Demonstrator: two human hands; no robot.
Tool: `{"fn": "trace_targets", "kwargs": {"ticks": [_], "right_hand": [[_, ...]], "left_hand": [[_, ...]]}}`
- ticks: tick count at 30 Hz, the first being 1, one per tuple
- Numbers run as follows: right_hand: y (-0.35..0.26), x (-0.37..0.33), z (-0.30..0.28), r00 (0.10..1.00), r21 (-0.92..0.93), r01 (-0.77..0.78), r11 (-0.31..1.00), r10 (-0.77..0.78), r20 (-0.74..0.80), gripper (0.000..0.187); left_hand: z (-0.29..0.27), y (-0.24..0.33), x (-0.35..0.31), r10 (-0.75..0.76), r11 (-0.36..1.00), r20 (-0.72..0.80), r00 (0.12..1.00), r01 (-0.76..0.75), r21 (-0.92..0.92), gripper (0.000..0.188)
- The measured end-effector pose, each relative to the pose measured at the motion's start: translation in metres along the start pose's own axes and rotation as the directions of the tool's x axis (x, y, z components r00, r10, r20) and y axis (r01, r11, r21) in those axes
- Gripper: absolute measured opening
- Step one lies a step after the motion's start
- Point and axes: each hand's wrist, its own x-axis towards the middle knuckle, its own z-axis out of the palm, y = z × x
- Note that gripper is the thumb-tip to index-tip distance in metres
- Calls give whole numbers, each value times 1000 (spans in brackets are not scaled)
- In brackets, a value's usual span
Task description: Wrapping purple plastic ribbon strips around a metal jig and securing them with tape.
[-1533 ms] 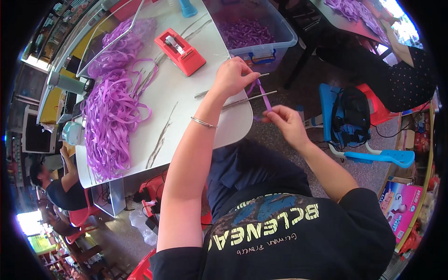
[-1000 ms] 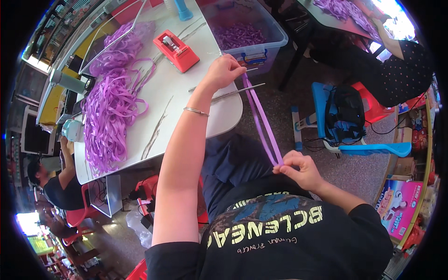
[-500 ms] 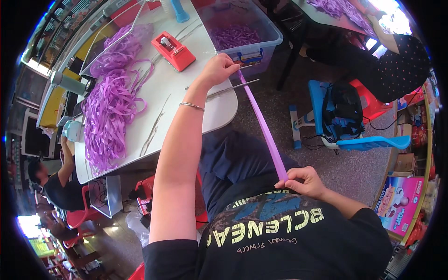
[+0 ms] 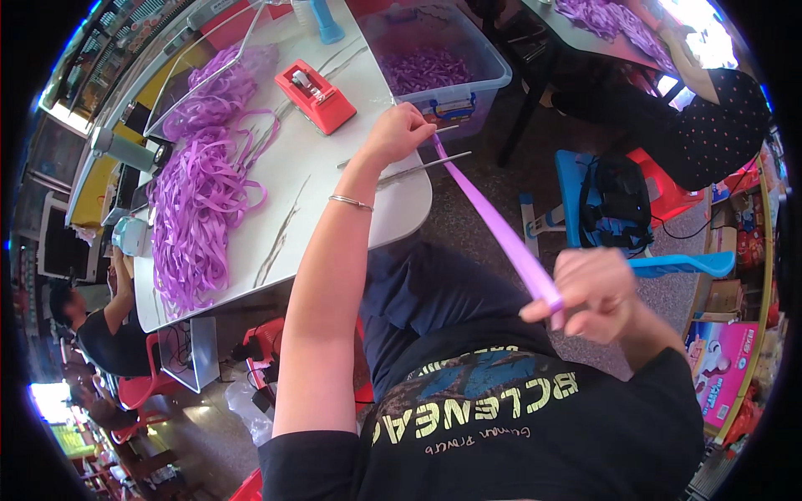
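A flat purple ribbon (image 4: 501, 230) stretches taut between my two hands, slanting from the table's edge down to the right. My left hand (image 4: 399, 135) is closed in a pinch on its far end, beside a thin metal rod (image 4: 449, 160) that sticks out past the table edge. A second rod partly shows by those fingers. My right hand (image 4: 597, 294), smeared by motion, grips the near end between thumb and fingers above my lap. A large tangled heap of purple ribbons (image 4: 194, 225) lies on the left of the white marbled table (image 4: 276, 238).
A red tape dispenser (image 4: 316, 98) stands on the table beyond my left hand. Behind the table edge is a clear plastic bin (image 4: 493, 79) with purple ribbon pieces. A blue chair (image 4: 576, 196) with a black bag stands at right. Other people sit at far left and upper right.
My right hand has moved right and up, and the ribbon now slants further right and looks longer. My left hand keeps its pinch by the rods.
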Motion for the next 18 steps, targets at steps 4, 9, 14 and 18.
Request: {"fn": "trace_targets", "kwargs": {"ticks": [4, 9, 14, 18], "right_hand": [[-7, 81, -38, 994, -285, 104, 953, -110, -7, 54], [63, 204, -86, 976, -192, 176, 966, -196, -93, 43], [174, 289, -82, 988, 311, -113, 944, 141, -67, 33], [270, 292, -71, 925, 200, -359, 912, 376, -55, 40]], "left_hand": [[-1, -4, 1, 25, 999, -29, 999, -24, 40, 19], [5, -8, 2, 160, 987, -27, 987, -160, -11, 18], [1, -8, -3, 217, 976, -26, 976, -218, -26, 14], [-3, -5, -4, 229, 973, -17, 973, -229, 24, 16]]}}
